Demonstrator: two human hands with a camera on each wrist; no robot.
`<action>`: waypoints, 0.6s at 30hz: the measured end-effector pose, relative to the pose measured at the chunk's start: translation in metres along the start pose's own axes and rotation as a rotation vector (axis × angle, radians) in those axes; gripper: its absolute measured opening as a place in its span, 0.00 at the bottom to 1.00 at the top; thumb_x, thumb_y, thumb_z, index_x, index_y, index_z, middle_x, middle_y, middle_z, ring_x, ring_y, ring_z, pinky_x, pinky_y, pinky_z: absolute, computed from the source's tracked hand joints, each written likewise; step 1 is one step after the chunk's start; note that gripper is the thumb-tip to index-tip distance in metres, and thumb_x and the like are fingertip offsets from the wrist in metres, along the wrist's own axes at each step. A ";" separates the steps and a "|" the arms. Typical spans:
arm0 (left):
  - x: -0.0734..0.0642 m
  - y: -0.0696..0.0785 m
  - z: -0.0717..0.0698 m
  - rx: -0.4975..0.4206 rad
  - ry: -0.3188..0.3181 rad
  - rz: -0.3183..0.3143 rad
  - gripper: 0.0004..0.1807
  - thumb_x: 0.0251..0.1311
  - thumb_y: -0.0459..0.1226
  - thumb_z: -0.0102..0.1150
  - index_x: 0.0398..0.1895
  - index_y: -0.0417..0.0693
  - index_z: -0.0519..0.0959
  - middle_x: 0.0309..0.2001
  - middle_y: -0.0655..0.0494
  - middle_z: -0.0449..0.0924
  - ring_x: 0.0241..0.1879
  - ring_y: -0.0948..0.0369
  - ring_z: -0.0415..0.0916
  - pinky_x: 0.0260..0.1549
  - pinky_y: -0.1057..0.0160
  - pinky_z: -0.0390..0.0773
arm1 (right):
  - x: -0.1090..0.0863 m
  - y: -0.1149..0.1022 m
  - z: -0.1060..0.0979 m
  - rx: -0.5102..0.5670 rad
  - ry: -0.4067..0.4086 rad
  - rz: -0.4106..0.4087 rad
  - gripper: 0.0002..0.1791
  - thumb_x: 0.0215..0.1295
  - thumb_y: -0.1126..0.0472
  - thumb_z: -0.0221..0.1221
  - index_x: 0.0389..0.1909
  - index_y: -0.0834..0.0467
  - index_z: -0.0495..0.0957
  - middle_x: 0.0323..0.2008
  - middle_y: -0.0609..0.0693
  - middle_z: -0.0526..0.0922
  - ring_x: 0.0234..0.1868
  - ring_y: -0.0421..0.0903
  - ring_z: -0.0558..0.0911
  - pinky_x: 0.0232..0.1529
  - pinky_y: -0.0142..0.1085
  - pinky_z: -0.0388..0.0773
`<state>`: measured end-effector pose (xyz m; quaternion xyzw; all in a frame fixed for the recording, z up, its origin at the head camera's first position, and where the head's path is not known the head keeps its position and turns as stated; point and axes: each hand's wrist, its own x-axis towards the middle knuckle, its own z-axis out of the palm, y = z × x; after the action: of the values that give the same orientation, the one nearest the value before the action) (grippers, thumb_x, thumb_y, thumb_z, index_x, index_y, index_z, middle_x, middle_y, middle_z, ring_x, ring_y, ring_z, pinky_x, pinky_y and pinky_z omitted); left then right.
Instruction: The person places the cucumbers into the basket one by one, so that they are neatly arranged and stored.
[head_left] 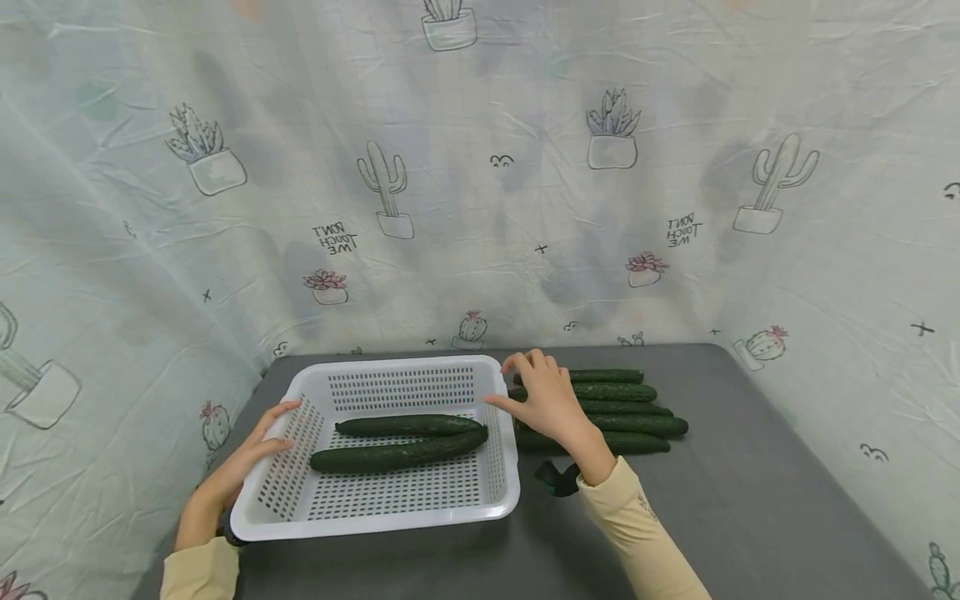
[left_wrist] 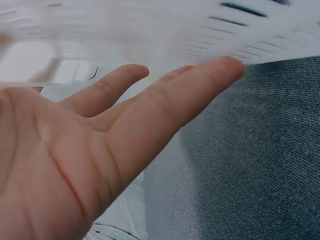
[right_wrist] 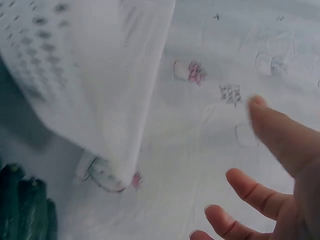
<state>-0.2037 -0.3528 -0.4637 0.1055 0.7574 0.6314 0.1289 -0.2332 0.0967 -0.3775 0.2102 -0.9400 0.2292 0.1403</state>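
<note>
White basket [head_left: 382, 527] is at the left and centre of the grey table [head_left: 750, 500] as I look through the head camera, and inside it lie two dark green cucumbers [head_left: 397, 456], which come together at their right ends. At the left rim I see the left hand [head_left: 242, 460], with its fingertips above the edge. At the right rim I see the right hand [head_left: 551, 402], its fingers a little bent and its thumb spread away from them. Just beyond this rim, five more cucumbers [head_left: 628, 423] lie side by side, partly behind the right hand. Around the table hangs a pale curtain [head_left: 465, 250] with drawings of cacti.

From the left wrist, I find the palm uncovered and the fingers straight, near the perforated wall of the basket; whether they touch it, I cannot tell.

From the right wrist, I observe the fingers loose and holding nothing, with a gap between them and the basket; this hand, therefore, is released.
</note>
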 end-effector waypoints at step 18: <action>0.000 0.000 0.003 0.037 0.045 -0.009 0.35 0.68 0.37 0.39 0.72 0.62 0.37 0.69 0.38 0.31 0.60 0.32 0.51 0.36 0.45 0.75 | -0.030 0.063 0.011 -0.001 -0.017 0.116 0.22 0.57 0.40 0.59 0.45 0.50 0.72 0.41 0.55 0.71 0.36 0.51 0.66 0.39 0.47 0.61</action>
<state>-0.2029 -0.3504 -0.4637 0.0902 0.7720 0.6190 0.1130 -0.2374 0.1522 -0.4210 0.1575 -0.9518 0.2349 0.1190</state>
